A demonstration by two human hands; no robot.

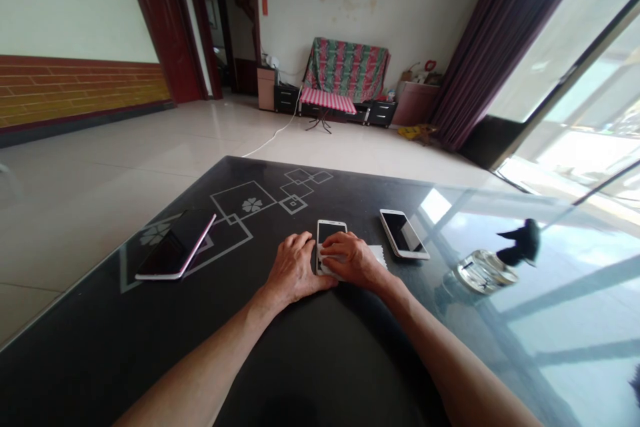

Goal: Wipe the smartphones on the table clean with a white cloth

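Observation:
A white smartphone (331, 229) lies face up on the dark table in front of me, its upper end showing. My left hand (293, 271) grips its left edge, fingers bent along the side and thumb across the near end. Over the lower part of the screen lies my right hand (356, 260), fingers curled together. A white cloth (378, 254) with a zigzag edge sticks out from under the right hand. How much of the cloth is between the fingers and the screen is hidden.
Another white smartphone (404, 233) lies to the right, and a dark-screened phone (177, 247) to the left. A clear bottle with a black spray head (523, 243) is at the right. The glossy black table (270, 360) has its far edge beyond the phones.

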